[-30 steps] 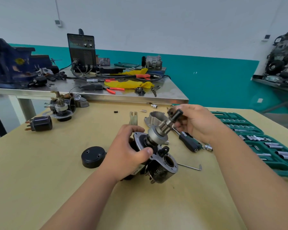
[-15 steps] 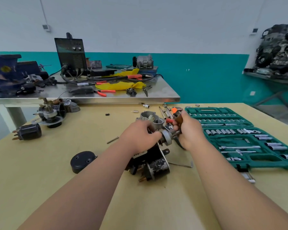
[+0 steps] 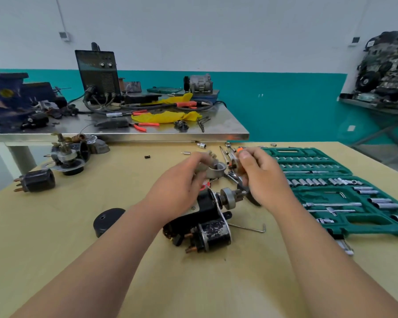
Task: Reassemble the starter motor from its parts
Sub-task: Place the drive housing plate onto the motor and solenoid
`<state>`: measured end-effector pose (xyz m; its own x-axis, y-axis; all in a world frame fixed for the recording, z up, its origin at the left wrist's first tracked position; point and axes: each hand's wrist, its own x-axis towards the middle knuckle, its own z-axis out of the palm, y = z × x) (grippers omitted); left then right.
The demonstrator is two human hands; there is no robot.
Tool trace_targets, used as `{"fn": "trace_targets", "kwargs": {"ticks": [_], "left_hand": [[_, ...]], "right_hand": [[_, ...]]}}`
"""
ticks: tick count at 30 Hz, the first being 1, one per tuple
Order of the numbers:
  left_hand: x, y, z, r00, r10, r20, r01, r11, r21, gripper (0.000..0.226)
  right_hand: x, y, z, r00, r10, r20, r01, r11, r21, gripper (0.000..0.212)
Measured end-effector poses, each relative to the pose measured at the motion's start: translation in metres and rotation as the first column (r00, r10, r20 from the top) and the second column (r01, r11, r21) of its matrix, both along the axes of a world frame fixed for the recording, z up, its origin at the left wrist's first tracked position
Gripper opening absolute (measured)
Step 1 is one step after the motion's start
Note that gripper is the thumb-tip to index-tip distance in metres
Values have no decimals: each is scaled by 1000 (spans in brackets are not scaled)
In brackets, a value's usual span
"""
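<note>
The black starter motor body [image 3: 208, 210] lies on its side on the wooden table [image 3: 55, 237], its solenoid [image 3: 216, 235] towards me. Its shaft with the silver pinion [image 3: 229, 199] points right. Just beyond it stands the aluminium nose housing [image 3: 217, 172]. My left hand [image 3: 182, 182] is over the motor's far end, fingers closed on a pale fork-shaped lever [image 3: 202, 167] beside the housing. My right hand [image 3: 261, 177] pinches a small dark part [image 3: 235, 165] right of the housing; what that part is stays unclear. A black round end cap [image 3: 108, 220] rests to the left.
An open green socket set [image 3: 331, 191] fills the right side. A thin bent rod [image 3: 248, 228] lies right of the solenoid. Far left sit a black cylinder with copper pins [image 3: 36, 180] and another dismantled unit [image 3: 67, 154]. A cluttered steel bench [image 3: 124, 134] stands behind.
The motor, held up in both hands a second ago, now lies on the table. Both hands have let go of it and closed on small parts near the nose housing.
</note>
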<state>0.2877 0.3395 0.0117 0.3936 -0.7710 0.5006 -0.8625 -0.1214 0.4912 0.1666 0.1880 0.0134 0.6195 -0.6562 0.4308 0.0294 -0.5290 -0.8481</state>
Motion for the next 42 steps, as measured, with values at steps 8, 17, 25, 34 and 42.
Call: {"fn": "trace_targets", "kwargs": {"ticks": [8, 17, 25, 34, 42], "left_hand": [[-21, 35, -13, 995, 43, -94, -40, 998, 39, 16], [-21, 38, -29, 980, 12, -199, 4, 997, 78, 10], [-21, 43, -28, 888, -93, -449, 92, 995, -25, 8], [-9, 49, -21, 389, -265, -882, 257, 951, -172, 42], [-8, 50, -22, 458, -294, -839, 303, 939, -163, 33]], "right_hand": [[-3, 25, -12, 987, 156, -41, -157, 987, -29, 24], [-4, 39, -17, 962, 176, -211, -235, 925, -300, 14], [-5, 44, -15, 968, 186, -167, -231, 921, -315, 12], [-7, 49, -13, 977, 147, -156, -177, 963, -203, 25], [-8, 56, -12, 974, 190, -122, -200, 977, -74, 34]]}}
